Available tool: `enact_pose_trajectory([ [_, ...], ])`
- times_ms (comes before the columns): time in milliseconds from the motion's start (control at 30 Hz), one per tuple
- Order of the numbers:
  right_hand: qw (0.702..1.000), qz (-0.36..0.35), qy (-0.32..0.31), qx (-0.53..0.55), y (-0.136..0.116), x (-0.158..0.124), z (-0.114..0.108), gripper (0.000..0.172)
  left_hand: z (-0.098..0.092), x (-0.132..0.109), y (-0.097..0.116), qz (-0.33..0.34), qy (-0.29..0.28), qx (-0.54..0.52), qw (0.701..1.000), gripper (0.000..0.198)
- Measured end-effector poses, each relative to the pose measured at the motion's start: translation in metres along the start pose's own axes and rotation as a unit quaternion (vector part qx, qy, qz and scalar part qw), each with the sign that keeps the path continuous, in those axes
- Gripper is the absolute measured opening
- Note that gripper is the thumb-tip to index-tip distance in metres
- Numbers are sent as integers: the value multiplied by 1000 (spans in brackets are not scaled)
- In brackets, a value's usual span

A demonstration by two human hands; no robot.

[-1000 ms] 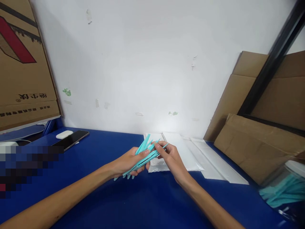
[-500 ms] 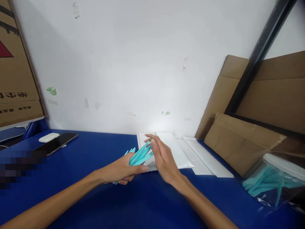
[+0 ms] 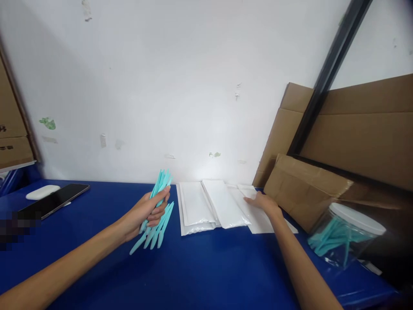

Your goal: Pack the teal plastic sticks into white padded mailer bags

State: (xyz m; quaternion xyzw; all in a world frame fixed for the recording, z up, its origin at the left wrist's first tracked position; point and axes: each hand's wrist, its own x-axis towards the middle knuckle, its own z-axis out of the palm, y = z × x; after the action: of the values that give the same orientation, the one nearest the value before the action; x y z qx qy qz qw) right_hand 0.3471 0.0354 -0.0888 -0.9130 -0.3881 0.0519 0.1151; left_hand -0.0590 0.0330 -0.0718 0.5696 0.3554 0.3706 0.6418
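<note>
My left hand is wrapped round a bundle of teal plastic sticks, with their tips pointing up out of the fist. Below and beside it, several more teal sticks with flat, blade-like ends are fanned out near the blue table; my fingers partly cover them. My right hand is stretched to the right side of a row of white envelopes. Its fingers are apart, and the fingertips touch the rightmost envelope. Other white envelopes lie overlapping between the two hands.
On the right stands a clear jar with a white lid, holding more teal sticks. Cardboard leans behind it. At the left lie a phone and a white case on the blue table. A white wall rises behind.
My right hand has left the teal sticks and moved right to the envelopes. My left hand has shifted left and tilted the bundle more upright. The view has swung right.
</note>
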Motion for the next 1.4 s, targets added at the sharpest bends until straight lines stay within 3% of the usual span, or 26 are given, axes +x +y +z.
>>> enact_pose_trajectory([
  [100,1000,-11,8,-27,1,2,3,42,-2,0,1,0,13,-2,1000,49],
  [200,998,-36,45,-37,2,-1,-8,47,-2,1,1,8,26,-25,999,48],
  [400,960,-179,215,0,-12,-37,-44,50,-2,5,2,54,88,-77,992,46],
  [500,913,-306,270,19,-36,-66,-48,46,-2,6,3,93,100,-105,985,46],
  [633,813,-515,269,2,-74,-103,-27,38,1,2,9,143,111,-105,978,49],
  [733,761,-595,259,-9,-92,-127,-6,36,6,-2,14,174,115,-98,973,49],
  [833,714,-648,266,-14,-100,-144,8,38,10,-1,15,230,172,-109,952,44],
  [967,692,-672,263,1,-102,-156,15,37,10,0,11,335,278,-84,897,38],
  [1133,688,-664,290,51,-102,-163,6,38,16,-7,16,383,279,-41,880,39],
  [1267,684,-644,320,120,-101,-170,-9,39,28,-12,47,433,278,-25,857,39],
  [1400,692,-607,351,172,-100,-176,-14,39,43,-11,85,424,290,44,857,44],
])
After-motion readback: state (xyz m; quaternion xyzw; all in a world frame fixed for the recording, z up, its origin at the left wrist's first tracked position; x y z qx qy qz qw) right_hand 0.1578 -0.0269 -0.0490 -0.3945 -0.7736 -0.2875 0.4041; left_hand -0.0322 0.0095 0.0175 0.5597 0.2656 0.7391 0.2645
